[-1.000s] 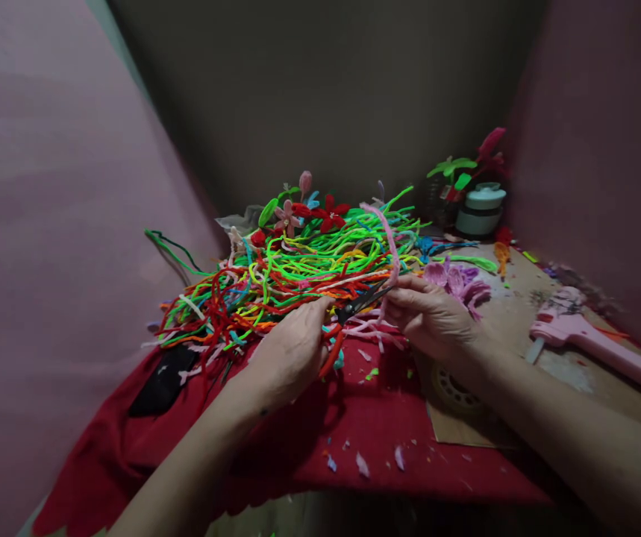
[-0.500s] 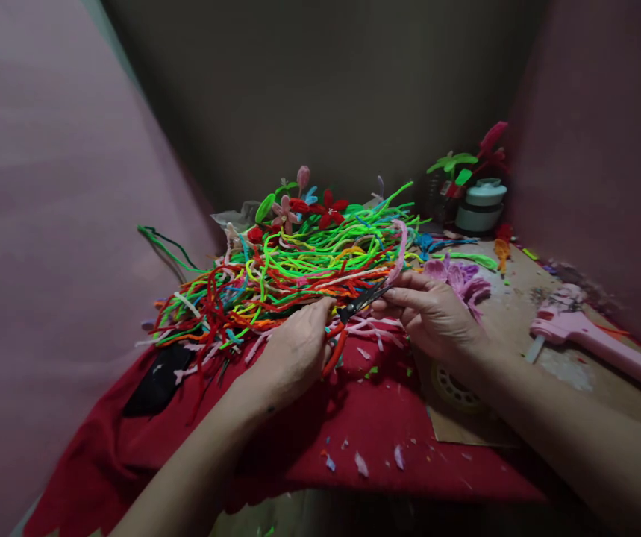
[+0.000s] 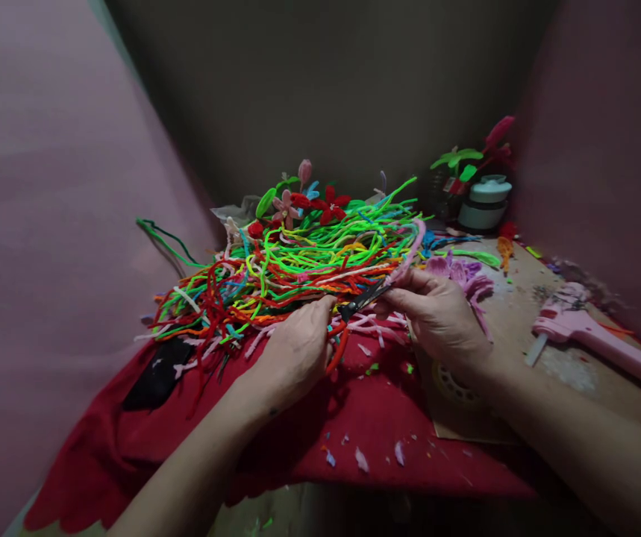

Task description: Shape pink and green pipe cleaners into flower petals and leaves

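Note:
My left hand (image 3: 292,350) is closed on a pair of scissors (image 3: 360,300) with orange-red handles, the dark blades pointing right. My right hand (image 3: 440,313) pinches a pink pipe cleaner (image 3: 411,257) just beyond the blade tips; the stem leans up and to the right. Both hands hover at the near edge of a large tangle of coloured pipe cleaners (image 3: 298,261), mostly green, red and orange. The pile lies on a red cloth (image 3: 365,425). Whether the blades touch the pink stem I cannot tell.
Finished pipe-cleaner flowers (image 3: 312,203) stand behind the pile, and a purple one (image 3: 466,274) lies by my right hand. A pink glue gun (image 3: 594,339) rests on cardboard (image 3: 521,313) at right. A lidded jar (image 3: 485,201) sits at the back right. Cut scraps dot the cloth.
The pink pipe cleaner, which arched high and to the left, now leans lower and to the right. Both hands have shifted slightly right; the scissors stay at its base.

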`<action>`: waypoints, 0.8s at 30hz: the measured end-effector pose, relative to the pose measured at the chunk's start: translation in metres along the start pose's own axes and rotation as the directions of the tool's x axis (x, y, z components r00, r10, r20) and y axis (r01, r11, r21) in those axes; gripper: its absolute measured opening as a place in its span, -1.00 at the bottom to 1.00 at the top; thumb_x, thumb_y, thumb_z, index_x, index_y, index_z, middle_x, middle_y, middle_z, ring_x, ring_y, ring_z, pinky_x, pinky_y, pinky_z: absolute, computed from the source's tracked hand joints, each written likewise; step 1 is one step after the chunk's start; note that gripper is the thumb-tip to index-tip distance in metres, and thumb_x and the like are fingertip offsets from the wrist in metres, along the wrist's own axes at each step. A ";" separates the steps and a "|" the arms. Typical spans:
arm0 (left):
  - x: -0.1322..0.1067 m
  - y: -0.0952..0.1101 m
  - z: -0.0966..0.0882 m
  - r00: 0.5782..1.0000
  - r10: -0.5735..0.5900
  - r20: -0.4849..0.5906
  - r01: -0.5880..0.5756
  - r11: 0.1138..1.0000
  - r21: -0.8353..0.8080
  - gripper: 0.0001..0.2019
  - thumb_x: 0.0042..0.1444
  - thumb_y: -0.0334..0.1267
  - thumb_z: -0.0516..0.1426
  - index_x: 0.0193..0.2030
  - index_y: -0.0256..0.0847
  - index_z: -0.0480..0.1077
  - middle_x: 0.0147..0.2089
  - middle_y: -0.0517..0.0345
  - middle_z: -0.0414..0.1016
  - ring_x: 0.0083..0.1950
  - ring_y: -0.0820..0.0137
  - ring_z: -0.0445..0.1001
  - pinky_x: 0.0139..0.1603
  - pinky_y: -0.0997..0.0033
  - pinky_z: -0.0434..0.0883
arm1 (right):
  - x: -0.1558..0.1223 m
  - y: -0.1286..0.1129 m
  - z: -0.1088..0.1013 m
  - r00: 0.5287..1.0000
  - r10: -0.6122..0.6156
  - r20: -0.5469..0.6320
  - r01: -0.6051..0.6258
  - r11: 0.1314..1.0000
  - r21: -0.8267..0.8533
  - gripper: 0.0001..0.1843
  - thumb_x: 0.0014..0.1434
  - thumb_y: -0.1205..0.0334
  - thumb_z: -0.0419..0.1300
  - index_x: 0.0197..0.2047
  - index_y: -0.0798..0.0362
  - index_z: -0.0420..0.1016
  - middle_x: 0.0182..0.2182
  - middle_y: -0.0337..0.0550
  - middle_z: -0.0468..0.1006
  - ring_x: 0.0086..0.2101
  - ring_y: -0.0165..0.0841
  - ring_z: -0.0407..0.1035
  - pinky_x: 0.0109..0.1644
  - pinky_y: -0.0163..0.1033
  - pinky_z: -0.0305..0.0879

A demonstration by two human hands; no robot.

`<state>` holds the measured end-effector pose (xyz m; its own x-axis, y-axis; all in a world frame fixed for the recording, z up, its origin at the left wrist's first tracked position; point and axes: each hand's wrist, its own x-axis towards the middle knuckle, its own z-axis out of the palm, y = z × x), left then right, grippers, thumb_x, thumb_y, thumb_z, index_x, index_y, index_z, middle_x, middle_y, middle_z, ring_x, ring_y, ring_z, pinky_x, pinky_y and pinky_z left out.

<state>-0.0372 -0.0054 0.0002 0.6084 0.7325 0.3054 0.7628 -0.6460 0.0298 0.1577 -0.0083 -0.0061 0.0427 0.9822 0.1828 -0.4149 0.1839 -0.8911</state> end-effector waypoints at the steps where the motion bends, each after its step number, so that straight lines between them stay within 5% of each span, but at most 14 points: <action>1: -0.001 0.000 0.000 1.000 0.008 -0.009 -0.008 1.000 0.004 -0.59 0.04 -0.49 -0.06 0.08 -0.41 0.13 -0.10 -0.16 0.41 -0.03 0.25 0.38 -0.06 0.23 0.38 | -0.001 -0.001 0.001 1.000 -0.018 -0.016 0.017 0.999 -0.037 -0.91 -0.11 0.32 0.29 -0.46 0.11 0.48 -0.56 -0.27 0.49 -0.55 -0.47 0.37 -0.38 -0.30 0.36; 7: -0.003 0.001 0.007 0.996 0.038 -0.078 -0.035 0.999 0.034 -0.58 0.06 -0.46 -0.04 0.11 -0.35 0.09 -0.09 -0.11 0.42 -0.08 0.28 0.42 -0.08 0.26 0.39 | -0.003 -0.002 0.003 0.998 -0.032 -0.057 0.023 0.986 -0.166 -0.93 -0.10 0.34 0.27 -0.45 0.10 0.47 -0.59 -0.27 0.49 -0.55 -0.43 0.41 -0.38 -0.27 0.37; 17: -0.004 0.003 0.008 0.998 0.024 -0.056 -0.027 0.998 -0.053 -0.66 0.15 -0.38 -0.08 0.08 -0.34 0.12 -0.11 -0.08 0.42 -0.13 0.31 0.44 -0.13 0.30 0.40 | 0.000 -0.001 -0.001 0.991 0.067 0.117 -0.079 0.991 0.105 -0.88 -0.11 0.33 0.27 -0.40 0.09 0.47 -0.53 -0.20 0.53 -0.54 -0.36 0.43 -0.40 -0.20 0.38; 24: -0.006 -0.002 0.011 0.999 0.036 -0.035 -0.036 0.999 0.001 -0.63 0.11 -0.47 -0.08 0.09 -0.34 0.12 -0.07 -0.10 0.42 -0.06 0.30 0.42 -0.08 0.30 0.40 | 0.007 -0.003 -0.007 0.995 0.090 0.044 -0.096 0.983 0.154 -0.83 0.01 0.16 0.22 -0.44 0.10 0.48 -0.52 -0.17 0.52 -0.51 -0.36 0.43 -0.39 -0.24 0.37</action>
<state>-0.0402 -0.0063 -0.0122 0.6273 0.7010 0.3391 0.7407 -0.6716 0.0180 0.1657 -0.0019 -0.0049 -0.0347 0.9922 0.1197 -0.5523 0.0808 -0.8297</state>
